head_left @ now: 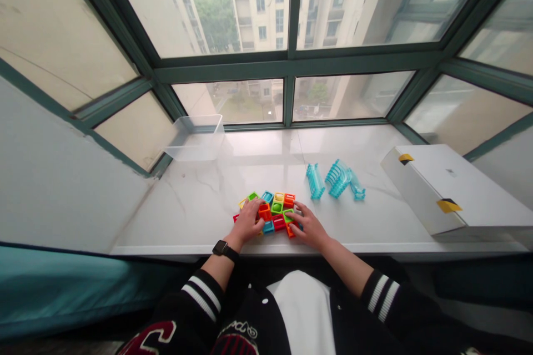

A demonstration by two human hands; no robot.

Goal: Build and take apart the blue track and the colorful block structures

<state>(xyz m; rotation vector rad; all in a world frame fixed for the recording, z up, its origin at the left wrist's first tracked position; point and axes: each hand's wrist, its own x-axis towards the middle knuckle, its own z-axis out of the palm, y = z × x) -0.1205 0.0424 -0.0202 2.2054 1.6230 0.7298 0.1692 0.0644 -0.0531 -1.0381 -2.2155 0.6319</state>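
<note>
A tight cluster of small toy blocks (pixel 278 222) in red, orange, yellow, green and blue lies near the front edge of the white marble sill (pixel 200 222). My left hand (pixel 247 221) rests over the cluster's left side, its thumb and fingers apart around an orange block (pixel 264 212). From the right, my right hand (pixel 308 226) reaches in with spread fingers touching a green block (pixel 288 215) and the orange one below it. Some blocks are partly hidden under both hands.
Several translucent turquoise ribbed plastic pieces (pixel 338 178) lie right of the blocks. A clear plastic bin (pixel 197 147) stands at the back left by the window. At the right sits a large white box (pixel 453 188) with yellow-and-black tabs. Green window frames (pixel 258 71) border the sill.
</note>
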